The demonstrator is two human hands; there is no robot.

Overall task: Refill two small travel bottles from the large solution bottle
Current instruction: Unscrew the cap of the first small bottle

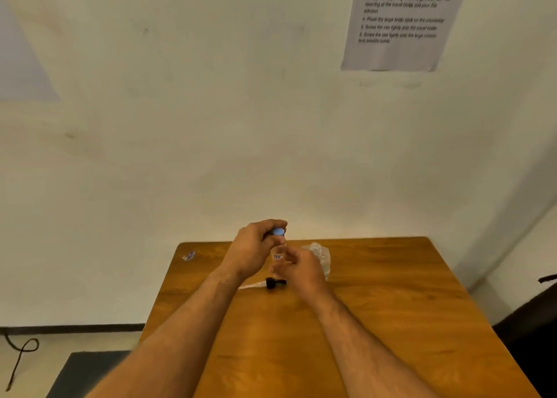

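A bare cream wall with a taped-up printed instruction sheet (404, 21) rises behind a small brown wooden table (376, 307), the only view being the one from the head camera. Above the table's far middle, the left hand (251, 251) curls its fingers over the blue round cap (278, 232) of a small clear plastic travel bottle (278, 254), held upright and lifted off the wood. The right hand (301, 269) wraps the bottle's lower body from the right. Just below the bottle, on the table, lies a clear tube with a black pump top (275, 283). Just right of the bottle, behind the right hand, sits a clear crinkled plastic object (319, 254), too blurred to name; the large solution bottle cannot be picked out for certain. Far left of the bottle lies a small bluish clear item (189, 256).

The step looks like twisting the cap. Squeezing the soft body while the cap loosens could spurt liquid; a tilted grip could spill it.
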